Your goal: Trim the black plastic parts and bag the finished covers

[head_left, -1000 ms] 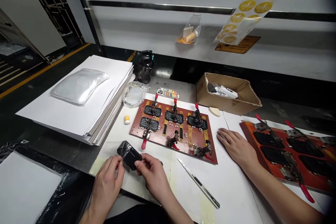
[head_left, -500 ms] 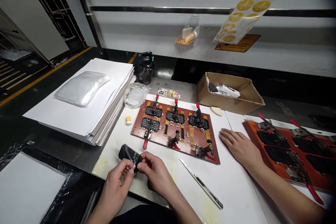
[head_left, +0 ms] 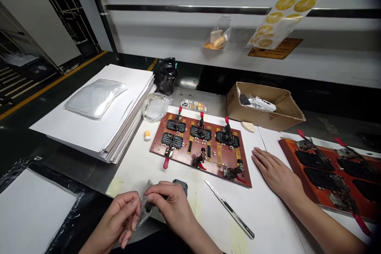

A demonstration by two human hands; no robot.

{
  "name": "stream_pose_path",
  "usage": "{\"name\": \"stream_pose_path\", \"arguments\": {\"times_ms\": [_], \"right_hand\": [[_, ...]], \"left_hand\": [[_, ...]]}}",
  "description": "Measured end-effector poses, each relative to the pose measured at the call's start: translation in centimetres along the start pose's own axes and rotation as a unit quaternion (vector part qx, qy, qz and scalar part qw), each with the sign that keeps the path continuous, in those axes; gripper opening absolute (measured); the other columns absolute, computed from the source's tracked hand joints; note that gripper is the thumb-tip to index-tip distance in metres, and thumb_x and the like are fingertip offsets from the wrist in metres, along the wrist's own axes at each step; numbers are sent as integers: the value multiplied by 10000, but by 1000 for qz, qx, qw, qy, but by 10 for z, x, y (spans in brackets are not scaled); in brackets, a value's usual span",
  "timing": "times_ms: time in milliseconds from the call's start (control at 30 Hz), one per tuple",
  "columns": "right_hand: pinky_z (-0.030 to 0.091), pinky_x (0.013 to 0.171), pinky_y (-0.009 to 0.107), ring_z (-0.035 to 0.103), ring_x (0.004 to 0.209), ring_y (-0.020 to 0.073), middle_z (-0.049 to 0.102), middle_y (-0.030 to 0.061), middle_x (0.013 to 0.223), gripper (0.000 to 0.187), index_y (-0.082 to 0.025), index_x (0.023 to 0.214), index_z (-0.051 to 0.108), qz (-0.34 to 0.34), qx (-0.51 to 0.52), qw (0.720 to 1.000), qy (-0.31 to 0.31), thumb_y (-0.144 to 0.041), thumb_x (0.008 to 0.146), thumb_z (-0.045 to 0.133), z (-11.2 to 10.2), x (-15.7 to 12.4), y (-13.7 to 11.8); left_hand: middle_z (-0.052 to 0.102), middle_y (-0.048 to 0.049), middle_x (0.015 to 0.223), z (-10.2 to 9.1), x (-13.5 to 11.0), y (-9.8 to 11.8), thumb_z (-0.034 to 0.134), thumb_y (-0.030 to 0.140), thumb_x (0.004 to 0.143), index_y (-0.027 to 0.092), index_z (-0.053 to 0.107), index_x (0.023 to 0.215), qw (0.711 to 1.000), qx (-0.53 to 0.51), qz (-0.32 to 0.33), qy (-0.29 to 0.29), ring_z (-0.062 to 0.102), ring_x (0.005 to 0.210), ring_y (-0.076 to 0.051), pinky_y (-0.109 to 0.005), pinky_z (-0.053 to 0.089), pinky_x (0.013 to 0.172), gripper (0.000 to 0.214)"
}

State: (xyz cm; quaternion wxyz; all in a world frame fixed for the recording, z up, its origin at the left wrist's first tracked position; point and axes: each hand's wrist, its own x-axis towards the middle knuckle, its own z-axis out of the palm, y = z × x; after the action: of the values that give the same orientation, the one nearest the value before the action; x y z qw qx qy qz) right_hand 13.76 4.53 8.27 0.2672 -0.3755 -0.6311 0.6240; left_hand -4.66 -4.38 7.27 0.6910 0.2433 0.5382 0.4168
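My right hand [head_left: 169, 204] pinches a crumpled clear plastic bag [head_left: 144, 219] with a small black piece [head_left: 149, 207] showing at the fingertips. Just left of it, my left hand [head_left: 123, 216] has its fingers curled in, close against the bag's lower end; whatever they grip is hidden. Beyond my right knuckles a dark grey rectangular part [head_left: 182, 185] shows, partly covered by that hand. A slim craft knife [head_left: 229, 208] lies on the white sheet to the right. Ahead is a red-brown fixture board [head_left: 178, 158] with black ribbed parts [head_left: 201, 132] under red-handled toggle clamps [head_left: 202, 121].
A co-worker's hand [head_left: 276, 170] rests right of the board, beside a second clamp fixture [head_left: 287, 151]. Stacked white sheets [head_left: 89, 135] carry a clear bag [head_left: 95, 97] at left. Behind are a cardboard box [head_left: 258, 119], a phone [head_left: 193, 105] and a black holder [head_left: 167, 77].
The black part in clear plastic was between both hands; now the bag hangs between them and a grey part shows beyond my right hand. My left hand has moved down and left.
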Motion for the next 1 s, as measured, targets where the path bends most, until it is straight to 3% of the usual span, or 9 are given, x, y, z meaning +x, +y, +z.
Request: {"name": "stream_pose_path", "arguments": {"times_ms": [100,167,300,367,600,700,800,900,1000], "right_hand": [[505,692,351,666,739,218,738,48,829,259,-385,1012,801,-54,-68,996,13,-452,998,551,9,0,-11],[519,685,339,675,714,207,740,20,817,250,-414,1017,794,-60,-58,996,-12,-463,999,549,17,1,-15],[575,806,358,727,841,224,766,-47,958,255,-533,1168,709,-53,-27,987,-152,-473,1001,525,32,2,-13],[576,828,405,721,870,268,760,-13,977,327,-558,1292,615,-17,-34,988,-147,-503,996,487,38,2,-8],[530,960,405,662,1056,260,691,48,1170,378,-403,1348,549,45,-104,987,-114,-505,1003,432,29,9,-6],[494,1013,343,609,1194,231,653,52,1285,444,-315,1381,555,70,4,986,-149,-509,982,539,35,18,-17],[521,819,265,666,944,201,717,33,1028,396,-220,1195,677,80,66,959,-263,-455,878,708,55,24,-24],[408,585,216,565,626,124,681,-7,737,230,-172,876,709,125,0,954,-274,-392,908,651,73,23,-21],[367,593,213,548,630,111,702,-11,721,201,-176,805,707,115,-70,957,-256,-296,921,596,74,16,-13]], "left_hand": [[474,25,447,-17,-5,-21,645,777,827,159,551,668,992,-1,-55,109,438,319,-90,-163,242,328,645],[628,-48,587,-20,-11,-29,692,800,766,138,652,781,989,-67,-81,107,578,431,-147,-185,344,360,663],[724,-66,890,-11,-23,-27,890,456,765,159,744,915,941,-318,-29,110,697,784,-181,-256,570,673,363],[730,-41,909,-8,-27,-19,879,319,799,175,754,910,923,-349,25,161,699,840,-166,-254,575,788,220],[734,-41,1125,-37,-46,11,787,333,906,208,716,1081,934,-216,148,244,685,1008,-193,-294,543,928,227],[725,-88,1166,-40,-50,19,748,363,934,175,696,1185,974,-45,138,176,679,1039,-224,-344,522,987,319],[726,-108,1149,-39,-51,18,759,378,915,158,695,1187,985,33,135,103,678,1046,-251,-383,521,998,356],[731,-89,978,-72,-61,13,857,417,797,131,703,1058,961,-2,131,243,682,854,-228,-352,581,829,417],[688,-14,870,-151,-80,12,857,421,763,152,649,998,867,-50,137,476,614,690,-148,-234,533,608,413]]}}
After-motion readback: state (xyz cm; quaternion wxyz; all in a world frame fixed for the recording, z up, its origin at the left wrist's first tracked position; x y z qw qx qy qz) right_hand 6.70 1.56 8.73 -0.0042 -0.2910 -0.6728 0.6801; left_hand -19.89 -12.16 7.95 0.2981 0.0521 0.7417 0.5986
